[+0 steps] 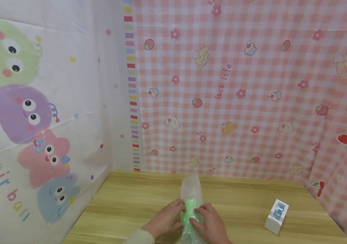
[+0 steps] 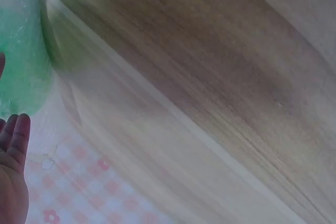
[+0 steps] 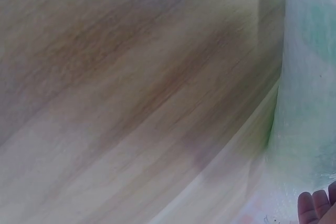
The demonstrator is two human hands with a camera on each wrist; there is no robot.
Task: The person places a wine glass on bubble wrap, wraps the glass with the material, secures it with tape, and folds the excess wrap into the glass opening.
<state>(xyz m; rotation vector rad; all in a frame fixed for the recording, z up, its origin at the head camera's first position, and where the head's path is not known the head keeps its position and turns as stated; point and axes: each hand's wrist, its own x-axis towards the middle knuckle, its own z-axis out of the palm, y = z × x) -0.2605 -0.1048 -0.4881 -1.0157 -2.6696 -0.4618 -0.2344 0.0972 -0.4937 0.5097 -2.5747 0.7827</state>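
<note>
A green object [image 1: 190, 211] of unclear kind lies inside clear bubble wrap [image 1: 191, 187] on the table, the wrap running lengthwise away from me. My left hand [image 1: 167, 218] holds the bundle from its left side, fingers bent against the plastic. From the right, my right hand [image 1: 210, 223] grips the wrap, with fingertips on top of the green part. In the left wrist view, left fingers [image 2: 19, 139] show beside the wrapped green shape [image 2: 23, 66]. The right wrist view catches only a few right fingertips [image 3: 307, 207] at the wrap's lower end [image 3: 310, 103].
To the right on the wood-grain table [image 1: 240, 196] stands a small white box-like holder [image 1: 274, 222] with a clear bluish piece [image 1: 279, 209] in its top. A pink checked cloth [image 1: 237, 142] hangs behind the table, and a white cartoon-print sheet [image 1: 84, 149] on the left.
</note>
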